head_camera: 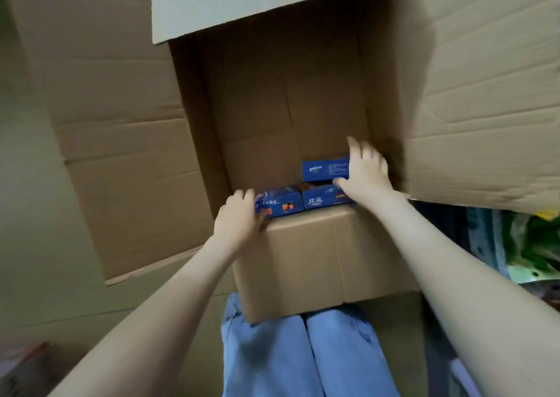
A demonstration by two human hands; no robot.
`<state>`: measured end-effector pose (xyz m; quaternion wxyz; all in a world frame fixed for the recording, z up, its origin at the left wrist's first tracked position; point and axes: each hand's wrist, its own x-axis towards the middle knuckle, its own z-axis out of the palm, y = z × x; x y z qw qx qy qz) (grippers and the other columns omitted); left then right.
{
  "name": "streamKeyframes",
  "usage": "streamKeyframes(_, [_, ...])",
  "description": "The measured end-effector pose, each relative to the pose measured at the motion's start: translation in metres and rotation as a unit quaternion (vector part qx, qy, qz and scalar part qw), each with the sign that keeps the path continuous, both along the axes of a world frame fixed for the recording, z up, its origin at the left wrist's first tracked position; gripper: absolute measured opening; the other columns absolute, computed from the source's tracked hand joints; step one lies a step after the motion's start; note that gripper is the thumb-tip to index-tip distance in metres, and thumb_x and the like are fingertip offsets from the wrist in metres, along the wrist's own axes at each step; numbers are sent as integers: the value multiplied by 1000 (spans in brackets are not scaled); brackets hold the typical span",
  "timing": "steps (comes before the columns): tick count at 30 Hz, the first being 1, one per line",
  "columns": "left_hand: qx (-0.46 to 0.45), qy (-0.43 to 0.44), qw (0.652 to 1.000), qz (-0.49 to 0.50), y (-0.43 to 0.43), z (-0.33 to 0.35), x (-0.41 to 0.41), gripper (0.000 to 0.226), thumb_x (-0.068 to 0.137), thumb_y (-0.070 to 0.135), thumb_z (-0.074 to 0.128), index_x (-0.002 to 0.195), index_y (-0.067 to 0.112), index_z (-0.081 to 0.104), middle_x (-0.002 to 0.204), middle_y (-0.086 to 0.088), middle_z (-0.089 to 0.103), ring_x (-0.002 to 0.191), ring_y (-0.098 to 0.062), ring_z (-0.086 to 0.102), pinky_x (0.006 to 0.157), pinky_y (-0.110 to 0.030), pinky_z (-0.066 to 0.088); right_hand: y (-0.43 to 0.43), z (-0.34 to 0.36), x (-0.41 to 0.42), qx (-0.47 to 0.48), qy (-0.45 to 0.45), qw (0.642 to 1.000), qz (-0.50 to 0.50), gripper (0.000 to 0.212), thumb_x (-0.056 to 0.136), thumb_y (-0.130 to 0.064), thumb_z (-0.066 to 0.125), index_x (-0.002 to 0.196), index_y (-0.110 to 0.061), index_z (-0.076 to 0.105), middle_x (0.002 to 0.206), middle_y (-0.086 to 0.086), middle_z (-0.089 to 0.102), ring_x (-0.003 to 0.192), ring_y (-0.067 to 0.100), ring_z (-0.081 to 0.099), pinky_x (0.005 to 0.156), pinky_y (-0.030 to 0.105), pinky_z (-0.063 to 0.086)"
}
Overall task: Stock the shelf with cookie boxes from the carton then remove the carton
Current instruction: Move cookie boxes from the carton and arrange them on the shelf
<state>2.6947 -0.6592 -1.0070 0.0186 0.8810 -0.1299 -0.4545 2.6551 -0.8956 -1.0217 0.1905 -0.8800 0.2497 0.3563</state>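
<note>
— Where were the cookie boxes seen?

— Three blue boxes were seen inside the open carton [321, 260], low against its near wall. The left cookie box [280, 205] and the middle cookie box [322, 199] were laid side by side, touching. The upper cookie box [325, 169] was placed just above the middle one; whether it rested on it could not be told.

— How was the left hand held?

— The left hand [239, 219] was set on the left end of the left cookie box. Its fingers were kept close together and curled over the top edge, so the box was gripped.

— And the right hand?

— The right hand [368, 173] was closed on the right end of the upper cookie box. The fingers were a little spread over the far side and the thumb was pressed on the near side, so the box was pinched between them.

— What else was noticed?

— The far flap [272, 5] and the side flaps were folded outward. The carton was placed just before legs in light blue jeans [272, 360]. Some colourful packages [533, 245], blurred, were seen at the right.
</note>
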Motion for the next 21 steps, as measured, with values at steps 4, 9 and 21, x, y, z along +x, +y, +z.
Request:
streamKeyframes(4, [-11, -27, 995, -98, 0, -38, -5, 53, 90, 42, 54, 132, 11, 43, 122, -10, 52, 112, -29, 51, 90, -37, 41, -12, -34, -2, -23, 34, 998, 57, 79, 87, -40, 62, 148, -14, 20, 149, 12, 29, 139, 30, 22, 116, 47, 8])
streamKeyframes(9, [-35, -17, 993, -111, 2, -42, 1, 54, 91, 39, 54, 135, 11, 41, 125, -10, 51, 113, -29, 50, 92, -37, 41, -11, -40, -6, -85, -71, 984, 138, 48, 86, -24, 62, 129, -8, 46, 122, 13, 53, 116, 33, 45, 105, 44, 26])
streamKeyframes(21, [-153, 180, 854, 464, -75, 183, 49, 43, 95, 49, 42, 119, 15, 52, 118, -2, 61, 98, -15, 62, 85, -32, 45, -5, 214, 33, 219, -148, 900, -346, 16, 83, -34, 68, 89, -22, 59, 90, -2, 69, 84, 19, 65, 74, 34, 49])
